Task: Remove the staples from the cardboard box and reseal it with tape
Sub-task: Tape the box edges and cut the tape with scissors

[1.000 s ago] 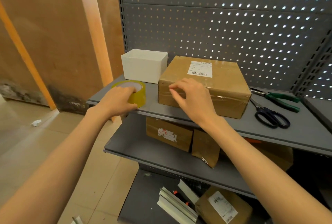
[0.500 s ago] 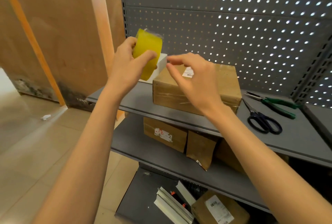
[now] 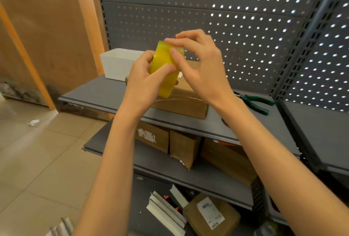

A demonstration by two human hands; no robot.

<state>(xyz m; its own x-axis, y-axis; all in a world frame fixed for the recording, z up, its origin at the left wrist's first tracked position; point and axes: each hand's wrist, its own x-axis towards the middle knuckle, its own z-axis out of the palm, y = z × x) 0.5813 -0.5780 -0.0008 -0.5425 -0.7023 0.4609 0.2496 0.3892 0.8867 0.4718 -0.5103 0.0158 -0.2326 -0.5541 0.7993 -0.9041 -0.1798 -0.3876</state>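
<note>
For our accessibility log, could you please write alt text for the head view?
Left hand grips a yellow tape roll while the right hand picks at its surface, above a brown cardboard box on a grey metal shelf.

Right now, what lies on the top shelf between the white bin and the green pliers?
Head view: the cardboard box, partly hidden behind both hands and the tape roll.

A stockroom or shop backroom — grey metal shelving [image 3: 105,95] with pegboard backing [image 3: 236,27], taped parcels [image 3: 211,215] stacked below, pliers [image 3: 255,101] lying out.
</note>
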